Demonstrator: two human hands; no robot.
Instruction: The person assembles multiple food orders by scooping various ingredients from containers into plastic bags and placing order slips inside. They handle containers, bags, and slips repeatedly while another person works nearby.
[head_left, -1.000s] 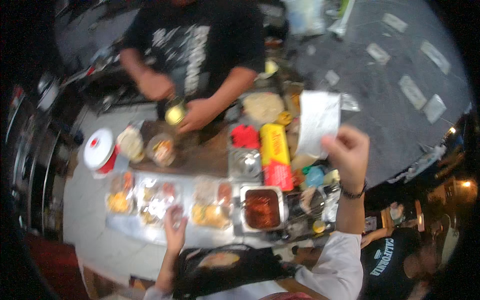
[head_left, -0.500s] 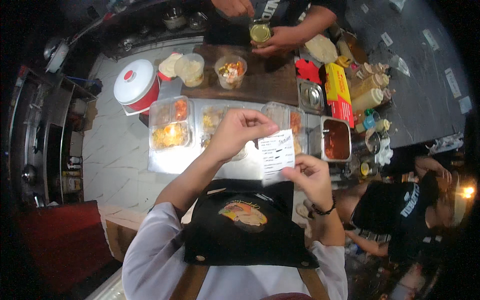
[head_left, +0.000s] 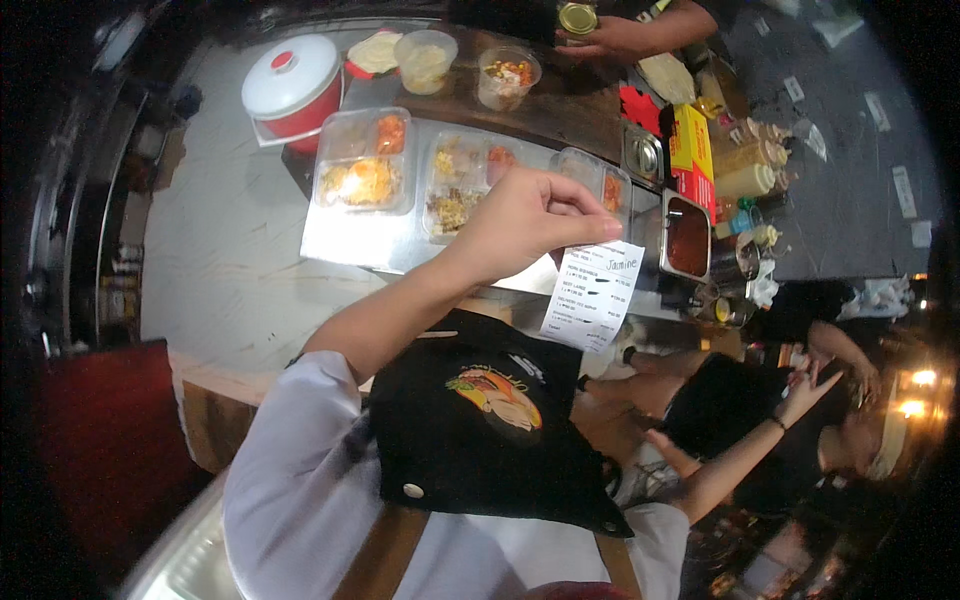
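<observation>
Night-time food stall: a steel counter [head_left: 360,240] runs across the far half of the scene, with a pale tiled floor to its left and dark pavement to the far right. Near the middle, the person's left hand [head_left: 520,220] is raised above the counter and pinches the top edge of a white paper receipt [head_left: 592,295] between thumb and curled fingers, so the slip hangs down just right of the hand, over the near edge of the counter. The right hand does not show, so its grip cannot be told. Below the raised forearm sits the person's black apron [head_left: 480,420] with a colourful round patch, worn over a white shirt. On the counter lie clear plastic trays [head_left: 365,160] of yellow and orange food side by side, and to the right a steel container of red sauce [head_left: 686,238]. Farther left stands a red cooker with a white lid [head_left: 292,85]; beside it are two clear tubs. A yellow-and-red box [head_left: 690,150] and squeeze bottles crowd the far right. At the far edge, another person's hand [head_left: 610,38] holds a small round lid-topped cup.
</observation>
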